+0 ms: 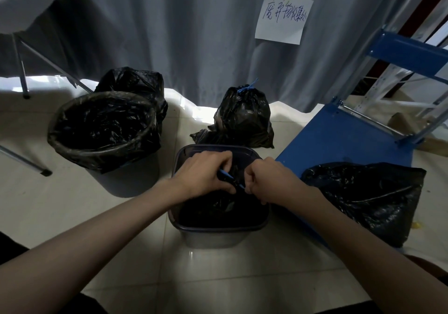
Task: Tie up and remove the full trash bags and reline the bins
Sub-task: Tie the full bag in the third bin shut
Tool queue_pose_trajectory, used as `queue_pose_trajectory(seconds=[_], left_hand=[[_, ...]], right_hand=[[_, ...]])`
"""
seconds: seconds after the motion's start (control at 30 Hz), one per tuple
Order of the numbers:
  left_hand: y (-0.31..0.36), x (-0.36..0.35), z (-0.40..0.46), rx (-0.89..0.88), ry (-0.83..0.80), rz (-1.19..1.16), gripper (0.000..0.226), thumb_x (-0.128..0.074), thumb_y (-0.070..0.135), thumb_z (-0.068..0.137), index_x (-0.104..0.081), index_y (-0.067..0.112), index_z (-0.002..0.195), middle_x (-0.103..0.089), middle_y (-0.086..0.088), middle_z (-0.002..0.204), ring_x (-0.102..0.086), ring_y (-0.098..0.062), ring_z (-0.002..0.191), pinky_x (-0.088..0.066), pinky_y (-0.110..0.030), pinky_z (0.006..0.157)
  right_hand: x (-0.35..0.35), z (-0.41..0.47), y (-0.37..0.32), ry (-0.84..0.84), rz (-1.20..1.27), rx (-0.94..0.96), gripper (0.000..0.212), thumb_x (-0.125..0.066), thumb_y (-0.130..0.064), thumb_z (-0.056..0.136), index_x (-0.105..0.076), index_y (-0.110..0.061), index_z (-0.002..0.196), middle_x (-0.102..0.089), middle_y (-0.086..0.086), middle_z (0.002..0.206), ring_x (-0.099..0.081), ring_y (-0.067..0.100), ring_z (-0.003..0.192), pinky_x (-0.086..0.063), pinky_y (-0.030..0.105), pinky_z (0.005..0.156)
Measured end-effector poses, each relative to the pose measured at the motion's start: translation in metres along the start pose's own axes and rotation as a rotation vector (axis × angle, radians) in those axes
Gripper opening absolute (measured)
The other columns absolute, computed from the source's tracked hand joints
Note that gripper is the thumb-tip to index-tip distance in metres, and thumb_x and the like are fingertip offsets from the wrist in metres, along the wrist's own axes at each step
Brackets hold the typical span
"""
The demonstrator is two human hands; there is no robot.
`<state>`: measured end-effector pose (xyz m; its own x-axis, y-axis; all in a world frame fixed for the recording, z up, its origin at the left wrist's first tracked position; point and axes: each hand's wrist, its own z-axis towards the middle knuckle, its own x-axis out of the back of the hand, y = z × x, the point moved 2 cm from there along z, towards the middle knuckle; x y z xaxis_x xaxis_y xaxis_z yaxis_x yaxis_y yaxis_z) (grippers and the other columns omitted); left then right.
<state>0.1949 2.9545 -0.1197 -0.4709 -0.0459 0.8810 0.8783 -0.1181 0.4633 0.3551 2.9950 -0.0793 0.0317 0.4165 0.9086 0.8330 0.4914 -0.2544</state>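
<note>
Here, crinkled glossy black bag in square bin, blue drawstring

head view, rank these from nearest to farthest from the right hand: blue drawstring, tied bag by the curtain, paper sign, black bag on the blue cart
1. blue drawstring: gripped between the right hand and left hand, over the square bin.
2. black bag on the blue cart: just to the right.
3. tied bag by the curtain: on the floor beyond the bin.
4. paper sign: high on the curtain, farthest.

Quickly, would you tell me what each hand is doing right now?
Left hand: closed on the blue drawstring of the bag in the square bin.
Right hand: closed on the same drawstring.
</note>
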Motion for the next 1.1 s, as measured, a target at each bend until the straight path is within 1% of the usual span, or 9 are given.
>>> queue_pose_trajectory(seconds=[0.13,0.3,0.43,0.53,0.63,0.73,0.8,0.9,1.1], left_hand=[[-0.004,0.0,0.004,0.034,0.036,-0.289,0.038,-0.074,0.056,0.075,-0.055,0.022,0.073,-0.053,0.009,0.06,-0.047,-0.003,0.055,-0.037,-0.025,0.056],[-0.015,-0.006,0.008,0.077,0.002,-0.51,0.024,-0.073,0.014,0.084,-0.05,0.018,0.079,-0.04,0.011,0.058,-0.036,-0.005,0.054,-0.034,-0.024,0.057],[-0.021,-0.011,0.007,0.083,0.009,-0.518,0.026,-0.073,0.005,0.08,-0.05,0.016,0.083,-0.037,0.012,0.056,-0.033,-0.005,0.054,-0.034,-0.024,0.057],[-0.023,-0.011,0.005,0.066,-0.037,-0.593,0.016,-0.077,0.01,0.08,-0.062,0.014,0.084,-0.036,0.006,0.056,-0.033,-0.007,0.053,-0.03,-0.025,0.055],[-0.024,-0.011,0.001,0.073,-0.086,-0.625,0.013,-0.086,0.021,0.072,-0.076,0.02,0.079,-0.039,-0.003,0.056,-0.034,-0.014,0.055,-0.026,-0.028,0.057],[-0.023,-0.014,-0.002,0.088,-0.084,-0.544,0.02,-0.089,0.035,0.062,-0.079,0.029,0.077,-0.057,-0.014,0.06,-0.043,-0.017,0.055,-0.033,-0.033,0.056],[-0.022,-0.016,-0.001,0.08,-0.091,-0.44,0.023,-0.085,0.048,0.056,-0.077,0.041,0.076,-0.07,0.0,0.069,-0.061,-0.014,0.063,-0.048,-0.035,0.064],[-0.016,-0.014,-0.002,0.089,-0.067,-0.273,0.015,-0.081,0.047,0.06,-0.069,0.049,0.068,-0.071,0.014,0.075,-0.064,-0.004,0.074,-0.053,-0.034,0.072],[-0.012,-0.014,-0.006,0.148,0.005,-0.198,0.03,-0.083,0.049,0.061,-0.058,0.04,0.075,-0.057,0.015,0.064,-0.052,-0.002,0.064,-0.042,-0.031,0.06]], right_hand=[[0.002,-0.001,0.0,0.025,-0.007,-0.003,0.011,-0.06,-0.015,0.089,-0.067,-0.015,0.081,-0.069,0.004,0.088,-0.067,0.023,0.077,-0.058,0.045,0.079],[0.003,-0.004,-0.001,0.043,0.034,0.014,0.017,-0.054,-0.007,0.087,-0.066,-0.014,0.076,-0.069,0.004,0.086,-0.066,0.023,0.077,-0.058,0.045,0.077],[-0.007,-0.003,-0.006,0.072,0.035,0.044,0.02,-0.051,-0.007,0.089,-0.066,-0.013,0.076,-0.07,0.004,0.084,-0.066,0.023,0.077,-0.058,0.046,0.075],[-0.012,0.001,0.002,0.012,0.116,-0.013,0.014,-0.058,-0.008,0.09,-0.067,-0.011,0.08,-0.07,0.007,0.081,-0.069,0.023,0.075,-0.06,0.045,0.075],[-0.006,0.0,0.009,-0.012,0.346,-0.008,0.005,-0.062,-0.006,0.092,-0.061,-0.011,0.09,-0.07,0.011,0.072,-0.071,0.022,0.064,-0.062,0.036,0.062],[0.003,-0.004,0.008,-0.087,0.572,0.041,0.006,-0.061,-0.005,0.094,-0.06,-0.007,0.099,-0.073,0.016,0.079,-0.074,0.028,0.069,-0.062,0.033,0.062],[0.004,-0.005,0.006,-0.218,0.709,0.053,0.01,-0.058,-0.005,0.096,-0.067,-0.003,0.1,-0.075,0.017,0.088,-0.075,0.029,0.079,-0.062,0.034,0.072],[0.001,-0.003,0.006,-0.349,0.822,0.127,0.022,-0.052,-0.007,0.098,-0.073,-0.003,0.102,-0.075,0.013,0.099,-0.074,0.026,0.093,-0.059,0.034,0.083],[-0.003,0.01,0.011,-0.125,0.993,0.144,0.015,-0.065,0.003,0.088,-0.074,0.0,0.099,-0.076,0.016,0.096,-0.072,0.022,0.091,-0.058,0.025,0.079]])
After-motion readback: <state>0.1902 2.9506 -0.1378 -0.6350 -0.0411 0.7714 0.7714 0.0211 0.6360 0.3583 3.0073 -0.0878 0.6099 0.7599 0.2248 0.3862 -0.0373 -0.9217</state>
